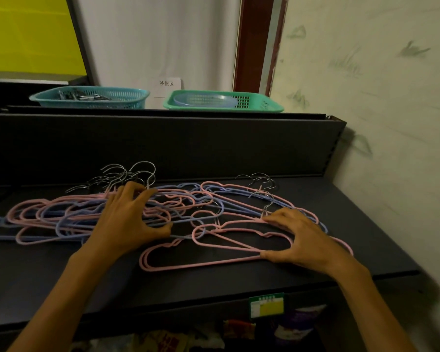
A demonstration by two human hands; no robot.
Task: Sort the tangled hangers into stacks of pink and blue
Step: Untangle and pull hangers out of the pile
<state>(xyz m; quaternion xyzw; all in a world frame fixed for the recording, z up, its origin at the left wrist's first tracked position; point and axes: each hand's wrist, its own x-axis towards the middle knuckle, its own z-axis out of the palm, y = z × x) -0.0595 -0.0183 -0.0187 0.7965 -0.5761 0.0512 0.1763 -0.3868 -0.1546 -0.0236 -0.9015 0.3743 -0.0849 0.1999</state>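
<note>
Head view. Risk: the hooks (140, 171) are interlocked, so lifting one pink hanger may drag blue ones along or off the shelf (239, 283) front edge.
Left hand (130, 219): fingers spread and curled, gripping the tangled hangers (69, 214) toward the shelf's left end.
Right hand (300, 237): well apart from the left, fingers and thumb curled around a pink hanger (214, 246) near the right end.
</note>
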